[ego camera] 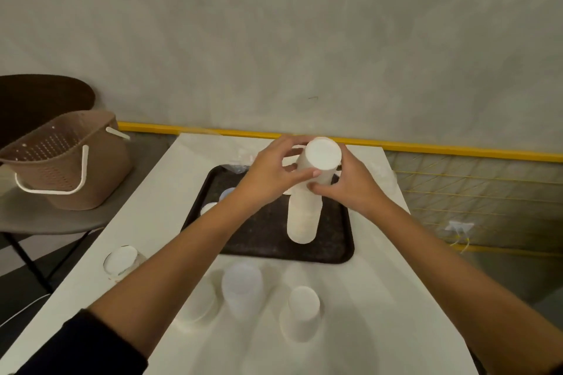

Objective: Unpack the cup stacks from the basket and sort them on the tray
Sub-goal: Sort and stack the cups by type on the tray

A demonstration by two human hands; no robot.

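A tall stack of upside-down white paper cups (pixel 304 216) stands on the black tray (pixel 268 240). My left hand (pixel 268 173) grips the top cup (pixel 320 161) of that stack from the left, thumb across its side. My right hand (pixel 350 183) holds the stack just below, from the right. Two more small cups (pixel 213 207) on the tray peek out behind my left forearm. The brown perforated basket (pixel 67 161) with white handles sits on a chair to the left.
On the white table (pixel 146 222) in front of the tray stand a clear cup stack (pixel 123 262), a translucent stack (pixel 242 286), a white stack (pixel 301 313) and another white stack (pixel 201 304) beside my left forearm. A yellow rail (pixel 457 146) runs behind the table.
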